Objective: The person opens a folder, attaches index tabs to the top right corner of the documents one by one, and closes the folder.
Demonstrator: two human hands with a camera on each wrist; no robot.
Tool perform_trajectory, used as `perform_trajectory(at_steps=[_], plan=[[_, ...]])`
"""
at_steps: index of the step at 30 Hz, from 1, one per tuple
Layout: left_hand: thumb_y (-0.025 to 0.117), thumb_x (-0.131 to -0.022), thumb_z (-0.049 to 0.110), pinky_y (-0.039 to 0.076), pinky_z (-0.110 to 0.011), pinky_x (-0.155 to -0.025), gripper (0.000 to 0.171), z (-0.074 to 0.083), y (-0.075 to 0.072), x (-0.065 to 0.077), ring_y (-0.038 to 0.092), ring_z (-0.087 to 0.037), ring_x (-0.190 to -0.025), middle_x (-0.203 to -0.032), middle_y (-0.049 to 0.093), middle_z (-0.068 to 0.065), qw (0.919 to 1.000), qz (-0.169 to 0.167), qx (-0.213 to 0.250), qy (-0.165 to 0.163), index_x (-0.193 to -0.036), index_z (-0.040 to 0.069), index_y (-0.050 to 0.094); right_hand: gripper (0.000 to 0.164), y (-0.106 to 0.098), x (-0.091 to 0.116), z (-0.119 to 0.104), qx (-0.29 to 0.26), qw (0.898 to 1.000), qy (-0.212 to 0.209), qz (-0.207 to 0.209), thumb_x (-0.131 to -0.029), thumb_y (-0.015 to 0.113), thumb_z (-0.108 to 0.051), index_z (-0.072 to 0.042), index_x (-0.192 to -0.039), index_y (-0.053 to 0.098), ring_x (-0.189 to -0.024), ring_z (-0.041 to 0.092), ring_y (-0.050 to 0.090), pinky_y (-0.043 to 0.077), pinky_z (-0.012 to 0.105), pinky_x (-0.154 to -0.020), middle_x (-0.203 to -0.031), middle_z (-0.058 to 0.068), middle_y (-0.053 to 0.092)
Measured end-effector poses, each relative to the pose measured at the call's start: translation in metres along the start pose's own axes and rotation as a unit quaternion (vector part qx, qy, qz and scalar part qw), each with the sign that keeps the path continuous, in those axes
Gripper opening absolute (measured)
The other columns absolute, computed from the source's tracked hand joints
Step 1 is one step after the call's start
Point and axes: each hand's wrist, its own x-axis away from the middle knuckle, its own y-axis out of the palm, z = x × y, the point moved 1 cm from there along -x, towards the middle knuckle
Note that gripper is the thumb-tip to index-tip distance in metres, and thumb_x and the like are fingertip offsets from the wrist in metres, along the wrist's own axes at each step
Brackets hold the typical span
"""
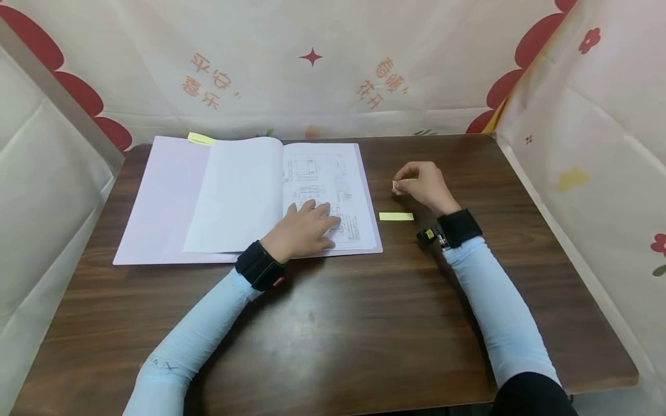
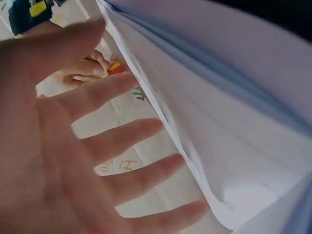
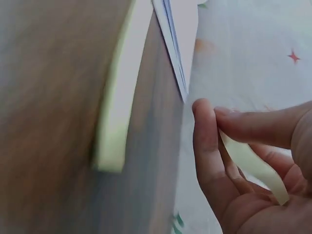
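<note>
Evidently we have a thin strip to manage: our right hand (image 1: 424,184) has its grip clamped on the pinched yellow strip (image 3: 256,164), one end between thumb and forefinger, the rest curving back toward the palm. That strip hangs over the bench (image 1: 333,335), to the right of the open booklet (image 1: 239,185). Our left grip is apart — the left hand (image 1: 306,231) lies over the lower part of the printed page (image 1: 307,173), fingers spread and nearly straight; how firmly it presses, we cannot tell. Another yellow strip (image 1: 396,216) lies just beside the booklet's right edge. To do this well, we should pinch lightly, so the strip doesn't crease, and straighten its curl before laying it on paper. If it is meant as a page marker, we'd best steady the sheet, line up the strip first, then smooth it outward — a limp strip could easily stick askew.
</note>
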Motion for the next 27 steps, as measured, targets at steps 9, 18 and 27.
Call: perform_trajectory(at_steps=[9, 18, 27], plan=[[0.07, -0.096, 0.045, 0.031, -0.069, -0.118, 0.062, -0.005, 0.002, 0.002, 0.032, -0.041, -0.154, -0.166, 0.039, -0.01, 0.9979, -0.054, 0.031, -0.016, -0.151, 0.027, 0.051, 0.021, 0.022, -0.085, -0.027, -0.068, 0.996, 0.059, -0.007, -0.096, 0.072, -0.008, 0.001, -0.116, 0.071, -0.083, 0.016, 0.077, 0.063, 0.028, -0.079, -0.107, 0.015, 0.072], [0.067, -0.097, 0.047, 0.027, -0.069, -0.121, 0.066, -0.004, 0.005, 0.003, 0.026, -0.041, -0.157, -0.17, 0.031, -0.009, 0.9953, -0.089, 0.037, -0.014, -0.157, 0.027, 0.045, 0.022, 0.043, -0.13, -0.041, -0.112, 0.985, 0.131, -0.002, -0.097, 0.071, -0.01, -0.002, -0.117, 0.074, -0.08, 0.014, 0.074, 0.061, 0.023, -0.075, -0.108, 0.009, 0.067], [0.067, -0.097, 0.049, 0.027, -0.068, -0.121, 0.067, -0.006, 0.001, 0.001, 0.026, -0.041, -0.157, -0.17, 0.031, -0.009, 0.9957, -0.087, 0.026, -0.018, -0.156, 0.028, 0.045, 0.023, 0.059, -0.151, -0.054, -0.089, 0.983, 0.158, -0.008, -0.095, 0.073, -0.015, -0.005, -0.116, 0.075, -0.089, 0.021, 0.064, 0.053, 0.025, -0.076, -0.105, 0.007, 0.069]])
